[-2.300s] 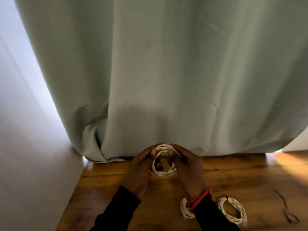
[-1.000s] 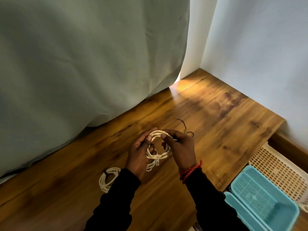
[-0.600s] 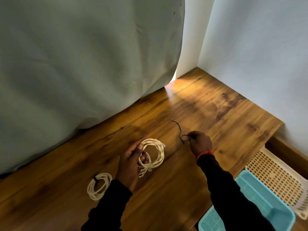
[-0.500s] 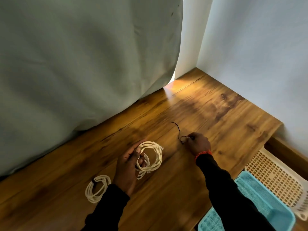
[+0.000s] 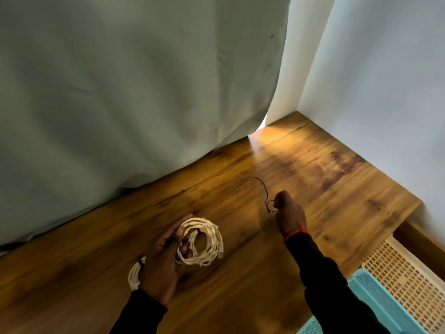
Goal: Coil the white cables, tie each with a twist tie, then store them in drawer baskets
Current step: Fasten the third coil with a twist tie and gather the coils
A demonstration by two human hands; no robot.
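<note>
**Springy coil held, thin tie being picked up**

Near the desk's [image 5: 337,203] front edge, the left hand [image 5: 163,259] is clamped around a light, springy white cable coil [image 5: 207,239]; best held across its bundled strands. Farther in, the right hand [image 5: 289,213] pinches the thin, bendable twist tie [image 5: 266,196].

coil [image 5: 204,242] left of twist tie [image 5: 266,196], on table [image 5: 337,189]

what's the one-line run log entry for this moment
left hand: holds coiled white cable | right hand: pinching black twist tie on table | tied coil: beside left hand | baskets: no cables seen
</note>
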